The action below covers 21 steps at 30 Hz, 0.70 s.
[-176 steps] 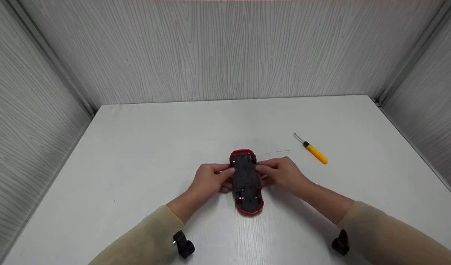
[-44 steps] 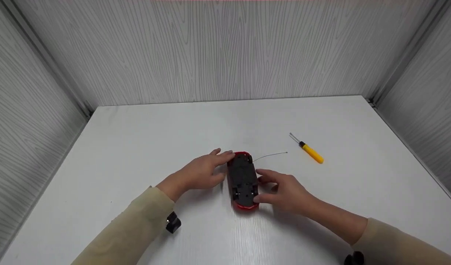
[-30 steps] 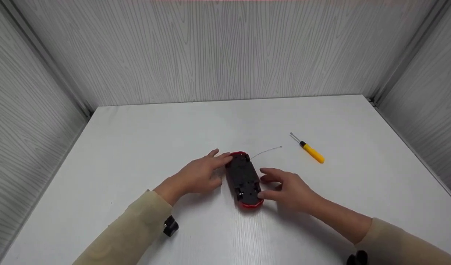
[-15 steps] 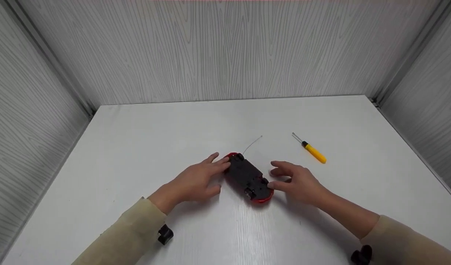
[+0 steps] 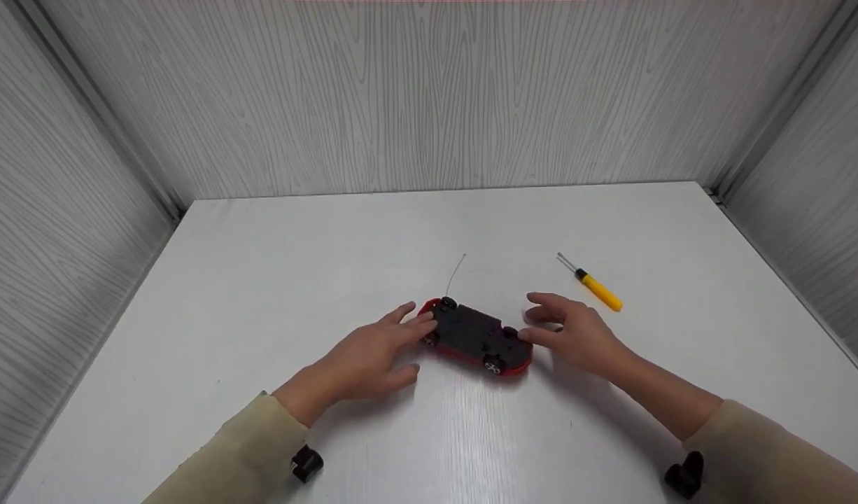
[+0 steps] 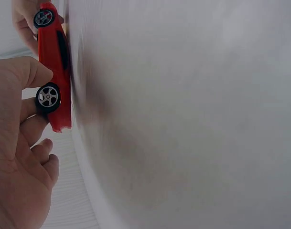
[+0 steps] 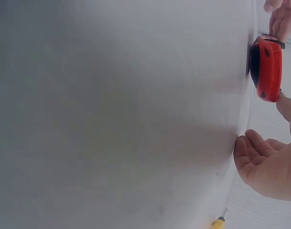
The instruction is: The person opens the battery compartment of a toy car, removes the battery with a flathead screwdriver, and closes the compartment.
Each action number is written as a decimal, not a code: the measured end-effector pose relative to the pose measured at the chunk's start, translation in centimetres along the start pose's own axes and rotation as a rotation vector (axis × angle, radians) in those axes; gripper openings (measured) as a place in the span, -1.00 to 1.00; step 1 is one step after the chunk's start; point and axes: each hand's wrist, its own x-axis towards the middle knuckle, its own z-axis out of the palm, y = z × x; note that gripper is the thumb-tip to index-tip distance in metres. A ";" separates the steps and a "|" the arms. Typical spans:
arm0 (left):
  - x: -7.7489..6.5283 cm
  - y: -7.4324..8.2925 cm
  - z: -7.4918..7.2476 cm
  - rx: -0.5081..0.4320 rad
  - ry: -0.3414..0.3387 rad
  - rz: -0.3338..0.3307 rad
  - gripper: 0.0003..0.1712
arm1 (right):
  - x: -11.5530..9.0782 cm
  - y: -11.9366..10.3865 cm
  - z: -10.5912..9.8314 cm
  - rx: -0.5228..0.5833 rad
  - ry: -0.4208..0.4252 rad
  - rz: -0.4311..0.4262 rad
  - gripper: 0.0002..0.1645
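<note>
Red car (image 5: 472,332): upturned, long axis slanting crosswise
Left grip (image 5: 369,358): spread, touching left end
Right grip (image 5: 579,339): spread, thumb at right end

The head view looks forward and down from above, farthest back, taking in both the left hand (image 5: 366,358) and the right hand (image 5: 579,339), the surface (image 5: 317,259) out to its far edge and the wood-grain panel (image 5: 429,98) behind. The left wrist view sits low and close, turned on its side, looking past its own hand along the surface. The right wrist view is also low and sideways, its hand near the right border. All three share the upturned red toy car (image 5: 471,332) and both hands; the head and right wrist views share the yellow-handled screwdriver (image 5: 600,290)
</note>
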 end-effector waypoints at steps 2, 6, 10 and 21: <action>-0.2 0.2 0.0 -0.008 -0.002 -0.002 -0.22 | 0.2 0.1 -0.1 0.000 0.008 0.005 -0.14; -0.6 0.6 0.1 -0.004 -0.007 0.000 -0.22 | 0.5 0.2 -0.2 -0.004 0.022 0.011 -0.14; -1.0 0.8 0.3 0.034 -0.010 0.008 -0.23 | 0.7 0.1 -0.3 -0.003 0.031 0.020 -0.16; -1.2 0.7 0.4 0.093 -0.014 0.007 -0.22 | -2.2 -1.2 -0.2 -0.186 0.100 -0.199 -0.27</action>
